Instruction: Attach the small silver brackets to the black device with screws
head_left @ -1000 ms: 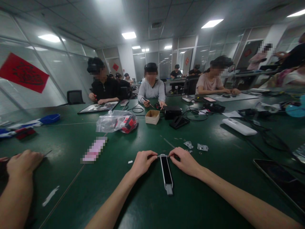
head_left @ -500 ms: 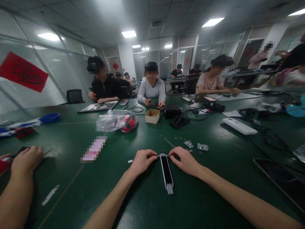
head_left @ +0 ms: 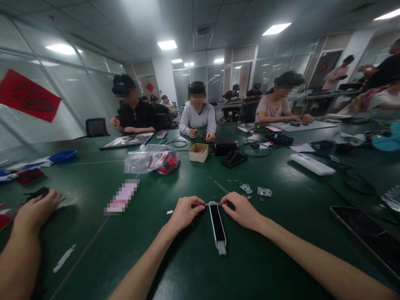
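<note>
A long narrow device (head_left: 218,223) with a black face and a pale frame lies on the green table, its grey end pointing toward me. At its far end, my left hand (head_left: 187,211) pinches a small thin metallic piece on the left side. My right hand (head_left: 240,209) is pinched at the opposite side of that same end; what lies between its fingertips is too small to make out. Small metal brackets (head_left: 264,191) and tiny rings rest beyond my right hand. A little white scrap (head_left: 169,212) lies left of my left hand.
Another person's hand (head_left: 39,208) holds a dark object at the left. Farther back are a plastic bag (head_left: 140,160) with red parts, a small wooden box (head_left: 199,153) and a white device (head_left: 312,164). A dark tablet (head_left: 368,233) lies at the right.
The view has shifted slightly. The neighbour's hand at the left has turned, with more of its dark object showing. Both of my hands keep their places at the device.
</note>
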`<state>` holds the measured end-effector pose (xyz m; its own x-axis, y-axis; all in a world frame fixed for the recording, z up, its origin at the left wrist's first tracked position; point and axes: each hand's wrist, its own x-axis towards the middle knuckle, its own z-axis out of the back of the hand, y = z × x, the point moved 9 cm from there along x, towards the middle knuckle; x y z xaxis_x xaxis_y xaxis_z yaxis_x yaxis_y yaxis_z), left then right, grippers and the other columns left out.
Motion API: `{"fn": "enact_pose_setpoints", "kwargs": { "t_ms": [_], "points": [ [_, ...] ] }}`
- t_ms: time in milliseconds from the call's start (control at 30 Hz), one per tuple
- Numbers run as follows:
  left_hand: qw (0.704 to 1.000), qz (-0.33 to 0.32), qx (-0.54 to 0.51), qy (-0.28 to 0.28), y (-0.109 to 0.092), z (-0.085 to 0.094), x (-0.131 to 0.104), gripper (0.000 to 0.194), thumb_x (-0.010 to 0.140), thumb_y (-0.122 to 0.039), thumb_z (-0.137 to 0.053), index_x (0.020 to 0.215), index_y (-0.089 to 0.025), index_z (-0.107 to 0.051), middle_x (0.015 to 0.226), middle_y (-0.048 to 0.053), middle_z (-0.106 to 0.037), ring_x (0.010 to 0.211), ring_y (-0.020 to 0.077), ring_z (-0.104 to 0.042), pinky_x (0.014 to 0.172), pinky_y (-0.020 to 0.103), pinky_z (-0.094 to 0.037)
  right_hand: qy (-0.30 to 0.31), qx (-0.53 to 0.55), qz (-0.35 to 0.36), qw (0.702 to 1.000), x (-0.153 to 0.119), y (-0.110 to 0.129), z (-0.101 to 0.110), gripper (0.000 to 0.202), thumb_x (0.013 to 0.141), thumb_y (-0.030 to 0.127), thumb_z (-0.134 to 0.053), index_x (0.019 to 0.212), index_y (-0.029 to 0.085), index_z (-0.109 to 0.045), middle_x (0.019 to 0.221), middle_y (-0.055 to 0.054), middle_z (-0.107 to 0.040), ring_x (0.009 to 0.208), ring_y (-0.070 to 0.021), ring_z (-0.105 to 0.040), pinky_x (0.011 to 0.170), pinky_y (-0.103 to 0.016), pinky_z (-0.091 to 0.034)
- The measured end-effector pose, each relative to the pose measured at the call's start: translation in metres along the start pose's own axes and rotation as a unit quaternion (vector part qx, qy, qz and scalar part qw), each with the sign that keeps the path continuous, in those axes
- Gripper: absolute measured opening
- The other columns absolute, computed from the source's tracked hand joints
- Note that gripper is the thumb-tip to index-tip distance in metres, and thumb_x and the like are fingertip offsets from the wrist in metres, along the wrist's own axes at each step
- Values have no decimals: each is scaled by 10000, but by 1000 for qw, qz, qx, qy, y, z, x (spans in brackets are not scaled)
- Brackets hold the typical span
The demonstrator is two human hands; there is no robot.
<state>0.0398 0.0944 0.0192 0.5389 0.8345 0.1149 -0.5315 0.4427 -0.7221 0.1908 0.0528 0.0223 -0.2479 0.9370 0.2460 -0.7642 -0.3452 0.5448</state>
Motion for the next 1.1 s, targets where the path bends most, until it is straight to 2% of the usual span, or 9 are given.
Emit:
{"fn": "enact_pose_setpoints", "kwargs": {
  "t_ms": [233,433,767,1100],
  "points": [
    [1000,-17,19,-5,-3,-2,-2,211,820,-242,-547,961,-190,-696,842,15,-719,704,148,-648,684,241,-495,-1,3,6,1000,1,-4,-3,152,871,228,-477,901,180,-618,886,-50,-616,805,-165,-549,712,-317,-467],
    [1000,-16,14,-18,-3,-3,-1,180,809,-244,-580,926,-195,-709,881,13,-724,779,158,-659,744,245,-491,-10,-5,19,1000,1,0,-2,138,864,212,-483,877,175,-615,841,-45,-613,793,-166,-546,712,-312,-453],
    [999,-20,15,-20,-7,-5,-1,171,813,-240,-578,933,-208,-695,892,-4,-722,815,156,-661,767,240,-497,-3,2,16,1000,1,-2,-2,145,870,222,-482,897,180,-619,866,-43,-609,791,-159,-546,699,-305,-459],
    [997,-40,61,-2,-13,-6,-2,224,844,-290,-523,976,-214,-687,907,8,-709,771,161,-627,719,246,-472,-2,-25,46,999,0,5,2,161,879,214,-480,935,184,-628,899,-45,-628,834,-165,-550,740,-311,-463]
  ]
}}
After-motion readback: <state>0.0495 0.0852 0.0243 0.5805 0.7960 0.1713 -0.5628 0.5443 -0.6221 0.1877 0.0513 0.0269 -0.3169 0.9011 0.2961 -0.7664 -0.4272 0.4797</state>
